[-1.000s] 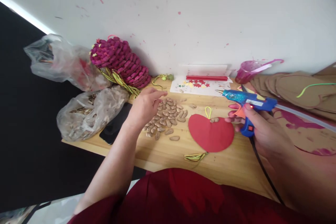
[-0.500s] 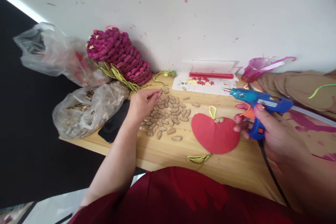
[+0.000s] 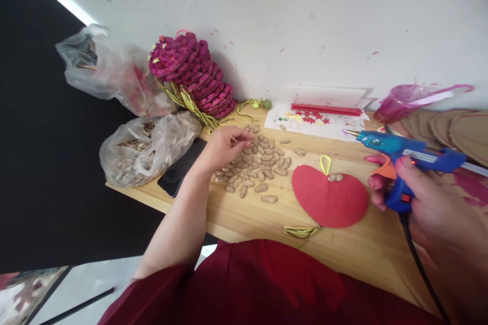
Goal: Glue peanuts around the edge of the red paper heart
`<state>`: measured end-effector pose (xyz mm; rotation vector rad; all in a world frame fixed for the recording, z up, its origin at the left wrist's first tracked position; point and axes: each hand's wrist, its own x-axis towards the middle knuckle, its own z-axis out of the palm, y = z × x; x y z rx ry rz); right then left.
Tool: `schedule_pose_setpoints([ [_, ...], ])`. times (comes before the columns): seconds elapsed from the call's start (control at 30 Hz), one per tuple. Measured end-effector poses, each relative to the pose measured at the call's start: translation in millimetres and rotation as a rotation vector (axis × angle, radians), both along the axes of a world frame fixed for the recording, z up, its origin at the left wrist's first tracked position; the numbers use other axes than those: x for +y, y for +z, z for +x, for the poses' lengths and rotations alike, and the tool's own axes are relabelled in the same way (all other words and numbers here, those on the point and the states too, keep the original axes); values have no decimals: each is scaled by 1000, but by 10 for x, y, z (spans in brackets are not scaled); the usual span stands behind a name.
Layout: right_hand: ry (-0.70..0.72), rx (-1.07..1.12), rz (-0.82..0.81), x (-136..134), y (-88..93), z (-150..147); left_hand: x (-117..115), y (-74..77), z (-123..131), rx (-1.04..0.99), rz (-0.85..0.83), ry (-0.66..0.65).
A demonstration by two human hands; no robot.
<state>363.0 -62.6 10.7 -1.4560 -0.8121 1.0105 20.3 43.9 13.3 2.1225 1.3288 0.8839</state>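
Note:
My left hand hovers over the upper left of a spread pile of peanuts. Its thumb and fingers are slightly apart, and I see nothing between them. My right hand grips a blue glue gun by its handle, fingers by the orange trigger; the metal nozzle points left and a white glue stick sticks out behind. Below and left of the nozzle lies a red heart-shaped piece with a yellow loop on top. A peanut rests near its upper edge, and a yellow-green tassel lies below.
Plastic bags of peanuts and a dark phone are at left. A magenta peanut-covered craft leans on the wall. Behind are star stickers on white paper, a pink cup and cardboard shapes.
The view has turned left, so things appear further right. My left thumb and fingers have parted from a pinch above the peanuts. The glue gun stays in my right hand.

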Motion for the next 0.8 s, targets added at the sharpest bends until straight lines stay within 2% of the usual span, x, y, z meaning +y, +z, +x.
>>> schedule_pose_setpoints([
  [0.1, 18, 13, -35, -14, -44, 39, -16, 16, 9, 81, 50, -134],
  [0.17, 10, 23, -19, -16, -52, 41, -22, 20, 8, 122, 66, -172],
  [0.27, 0, 43, 17, -13, -34, 22, -17, 7, 12, 157, 65, -184],
  [0.4, 46, 46, -13, -17, -15, 13, -11, -20, 65, 207, 57, -189],
  [0.63, 67, 31, -4, -21, -14, 20, -69, -70, 195, 216, 179, -274],
  [0.8, 67, 55, -29, -31, 9, 11, -88, -103, 221, 270, 184, -256],
])
